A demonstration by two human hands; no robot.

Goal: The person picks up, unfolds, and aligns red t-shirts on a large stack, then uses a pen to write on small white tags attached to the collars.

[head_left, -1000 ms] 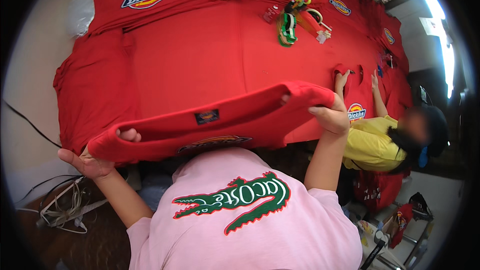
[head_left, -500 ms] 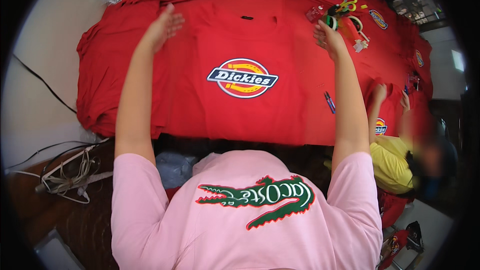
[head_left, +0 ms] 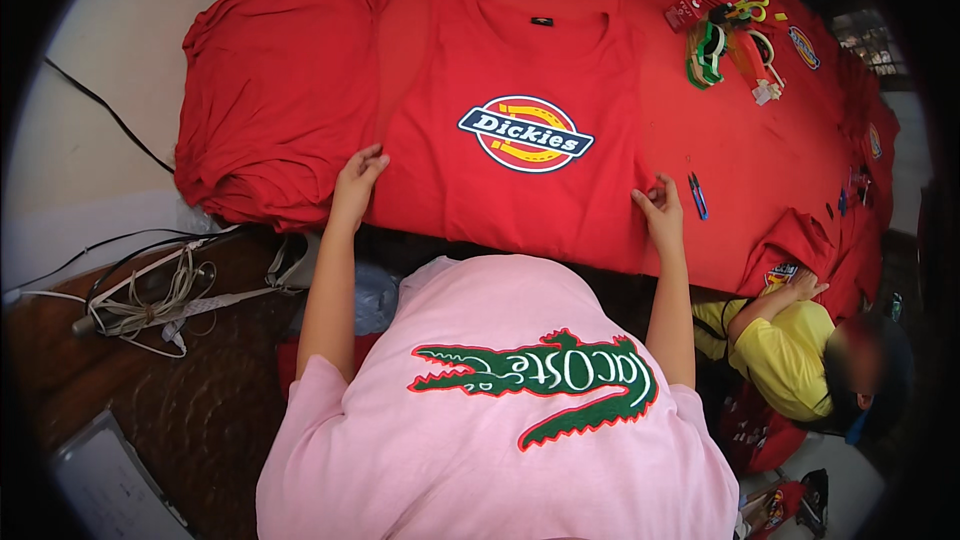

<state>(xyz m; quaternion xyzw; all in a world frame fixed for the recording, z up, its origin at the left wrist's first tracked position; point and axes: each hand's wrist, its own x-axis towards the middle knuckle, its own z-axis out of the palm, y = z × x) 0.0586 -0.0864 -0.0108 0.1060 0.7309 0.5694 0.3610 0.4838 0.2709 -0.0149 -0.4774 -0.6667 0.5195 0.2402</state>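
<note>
A red T-shirt [head_left: 530,205] lies folded on the red-covered table [head_left: 690,260], neck opening away from me. Its chest carries a round yellow, red and dark blue print. At the shirt's left edge, near its front end, my left hand [head_left: 357,185] is closed, thumb and fingers pinching the cloth. On the opposite side my right hand [head_left: 660,208] pinches the right edge. Just beyond that hand lies a pair of blue thread snips [head_left: 697,196].
Heaped red garments [head_left: 280,90] cover the table's left. Back right are scissors [head_left: 748,7], a green tape dispenser [head_left: 706,55] and an orange-red one [head_left: 750,58]. A co-worker in yellow [head_left: 790,360] works at the right. Tangled cables [head_left: 165,290] lie left.
Both hands have come back from the shirt's far end to its near side edges and closed on the cloth. The view has shifted, and the co-worker's arms have moved.
</note>
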